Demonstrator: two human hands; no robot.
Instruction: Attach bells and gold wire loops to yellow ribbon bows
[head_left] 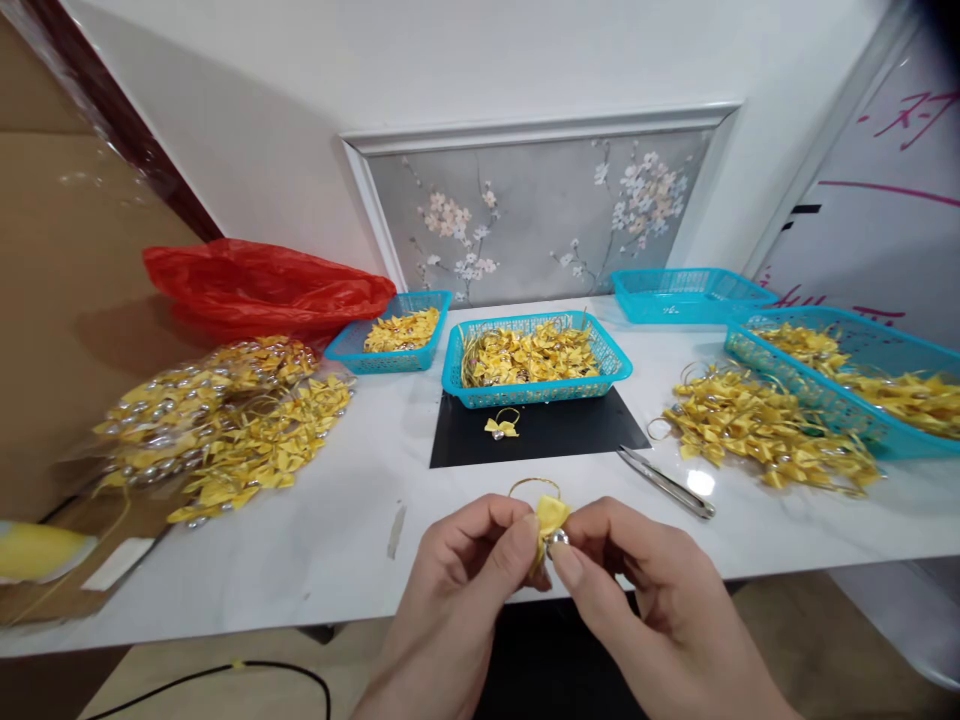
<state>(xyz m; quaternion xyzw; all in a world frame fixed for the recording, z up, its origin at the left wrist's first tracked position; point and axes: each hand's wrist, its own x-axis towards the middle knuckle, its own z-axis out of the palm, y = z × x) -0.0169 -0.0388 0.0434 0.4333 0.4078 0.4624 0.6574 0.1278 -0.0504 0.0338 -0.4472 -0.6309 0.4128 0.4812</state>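
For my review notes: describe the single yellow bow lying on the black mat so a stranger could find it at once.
Start at the black mat in the middle of the white table, before the central blue basket. The bow lies near the mat's back edge, just in front of that basket. Unlike the heaped bows around, it lies alone, with a thin gold loop.

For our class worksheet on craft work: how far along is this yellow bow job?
Done: one finished bow lies on the black mat, with more heaped in the middle basket. In hand: the left hand and right hand pinch a yellow bow. Left: probably the loose pile beside the scissors.
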